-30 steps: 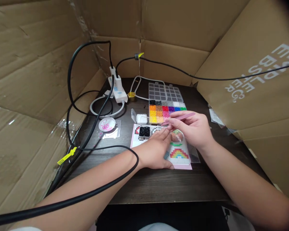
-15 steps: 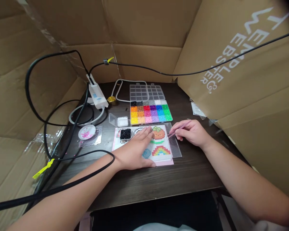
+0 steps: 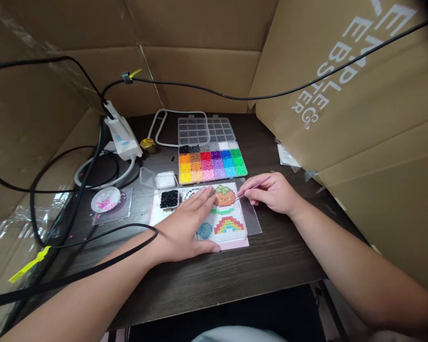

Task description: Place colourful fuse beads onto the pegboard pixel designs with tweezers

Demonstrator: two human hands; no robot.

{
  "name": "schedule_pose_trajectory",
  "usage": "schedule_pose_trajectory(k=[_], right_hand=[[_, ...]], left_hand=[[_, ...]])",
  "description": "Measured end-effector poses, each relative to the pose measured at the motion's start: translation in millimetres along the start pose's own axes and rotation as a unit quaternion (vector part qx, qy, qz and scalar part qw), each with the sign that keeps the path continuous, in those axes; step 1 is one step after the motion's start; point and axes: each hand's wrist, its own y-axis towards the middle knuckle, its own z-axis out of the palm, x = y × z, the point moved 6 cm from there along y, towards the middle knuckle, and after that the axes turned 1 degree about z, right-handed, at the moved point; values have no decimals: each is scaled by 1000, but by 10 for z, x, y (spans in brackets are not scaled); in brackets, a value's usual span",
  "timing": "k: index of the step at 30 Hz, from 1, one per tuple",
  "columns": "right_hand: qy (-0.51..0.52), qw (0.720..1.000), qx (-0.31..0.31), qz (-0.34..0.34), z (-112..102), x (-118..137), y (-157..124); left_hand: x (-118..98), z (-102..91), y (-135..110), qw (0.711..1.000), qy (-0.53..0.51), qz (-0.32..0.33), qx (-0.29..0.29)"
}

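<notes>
My left hand (image 3: 185, 225) lies flat across a pattern sheet (image 3: 231, 235), fingers stretched out and thumb near its lower edge. Printed on the sheet are a rainbow, an orange fruit with green leaves and a blue round figure; the hand covers part of it. Pinched in my right hand (image 3: 271, 192) are pink tweezers (image 3: 253, 186), their tips over the right side of the orange figure. Whether the tips grip a bead is too small to tell. A clear pegboard (image 3: 254, 221) sticks out from under the sheet's right side. A small box of black beads (image 3: 170, 199) rests on the sheet's left part.
Behind the sheet stands an open bead case (image 3: 214, 161) with many colours. A lidded box of white beads (image 3: 165, 179), a white dish of pink beads (image 3: 106, 200) and another pegboard (image 3: 123, 206) lie left. Black cables (image 3: 103, 128) loop past a power strip (image 3: 121, 135); one crosses my left forearm.
The camera view has shifted, so the table things appear further left. The tweezers' tips have moved from the sheet's right edge onto the orange figure. My left hand stays flat on the sheet.
</notes>
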Motion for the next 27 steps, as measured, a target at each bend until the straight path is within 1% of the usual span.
schedule_pose_trajectory(k=[6, 11, 13, 17, 22, 27], right_hand=[[-5, 1000, -4, 4, -21, -20, 11], [-15, 1000, -4, 13, -9, -33, 5], [-19, 1000, -7, 17, -4, -39, 3], [-25, 1000, -7, 18, 5, -39, 1], [-26, 999, -9, 21, 4, -43, 1], [-20, 999, -14, 27, 9, -45, -2]], left_hand=[[51, 59, -2, 1000, 2, 5, -4], [101, 119, -16, 998, -3, 30, -47], [111, 135, -22, 998, -6, 37, -55], [90, 116, -18, 998, -8, 35, -50], [42, 77, -3, 999, -6, 22, -24], [29, 53, -7, 999, -21, 23, -34]])
